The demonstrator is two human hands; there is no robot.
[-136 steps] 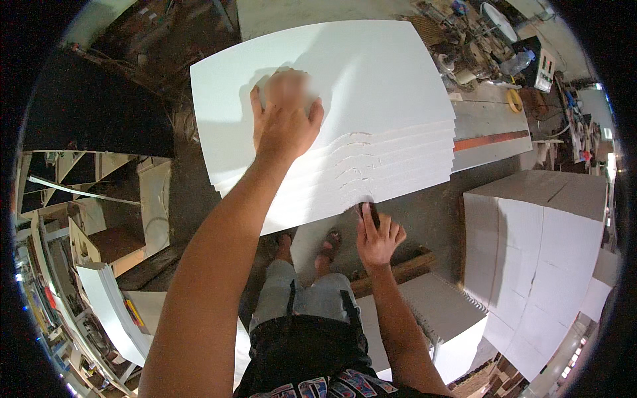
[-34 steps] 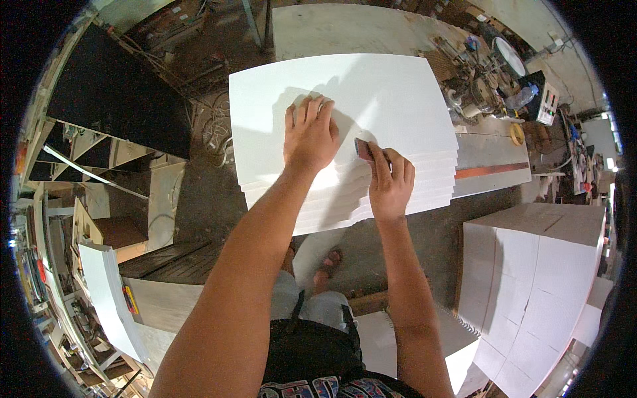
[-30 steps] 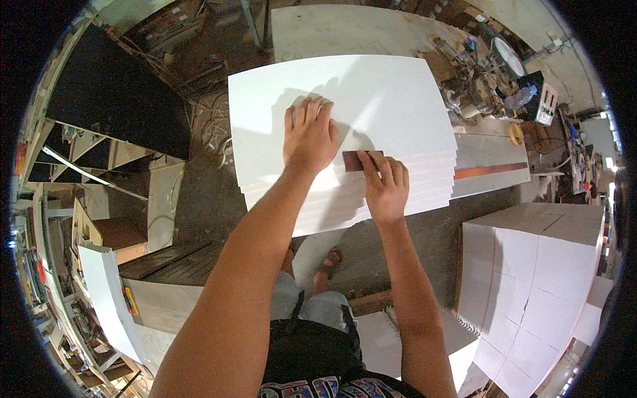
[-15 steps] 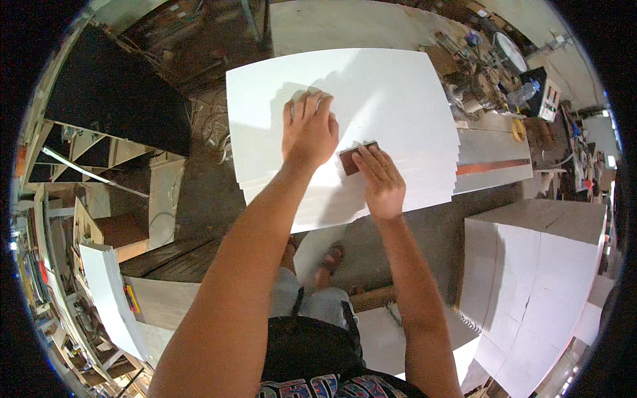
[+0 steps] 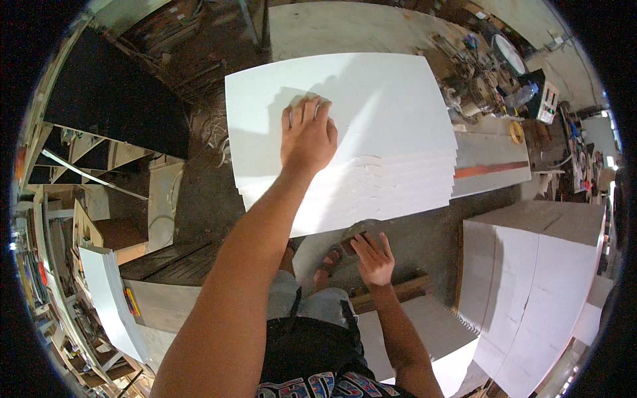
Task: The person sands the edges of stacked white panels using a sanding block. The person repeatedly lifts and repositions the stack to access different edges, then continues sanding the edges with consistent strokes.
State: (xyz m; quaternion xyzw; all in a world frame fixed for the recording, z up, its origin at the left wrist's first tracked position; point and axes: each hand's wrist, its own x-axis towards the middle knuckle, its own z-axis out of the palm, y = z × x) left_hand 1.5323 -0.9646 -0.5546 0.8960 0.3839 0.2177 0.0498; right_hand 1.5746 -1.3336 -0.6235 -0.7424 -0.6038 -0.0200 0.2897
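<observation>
Several white sheets or thin boards (image 5: 398, 113) lie in a stack before me, their near edges staggered like steps. My left hand (image 5: 308, 139) presses on the top one, fingers spread and slightly bent, holding nothing. Just past the near edge, my right hand (image 5: 375, 260) grips a small brown rectangular block (image 5: 349, 245) between thumb and fingers, apart from the stack. Small pale curls or smears (image 5: 368, 166) show along the stepped edges. The block's underside is hidden.
A big white-sided box or stack (image 5: 531, 278) stands at the right. A grey board with a reddish strip (image 5: 491, 169) lies beside the sheets. Tools and a clear bottle (image 5: 521, 96) crowd the far right. Dark panels (image 5: 113, 86) and wooden frames fill the left.
My right hand has drawn the brown block toward me, off the top of the sheets and past their near edge. The left hand stays in nearly the same place.
</observation>
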